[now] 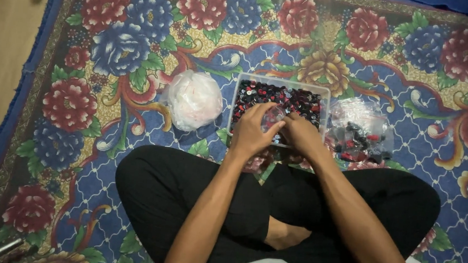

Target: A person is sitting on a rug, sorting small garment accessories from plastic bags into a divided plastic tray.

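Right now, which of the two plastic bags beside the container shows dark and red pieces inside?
The clear bag right of the plastic container, beside the right hand. The other, a bunched white bag, lies left of the container and shows no dark pieces.

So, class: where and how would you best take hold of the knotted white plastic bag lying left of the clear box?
Probably grip the white plastic bag by its gathered top, coming from above. Its bulging, rounded body offers the fingers little purchase, while bunched plastic pinches easily. The knot's exact position is hard to see.
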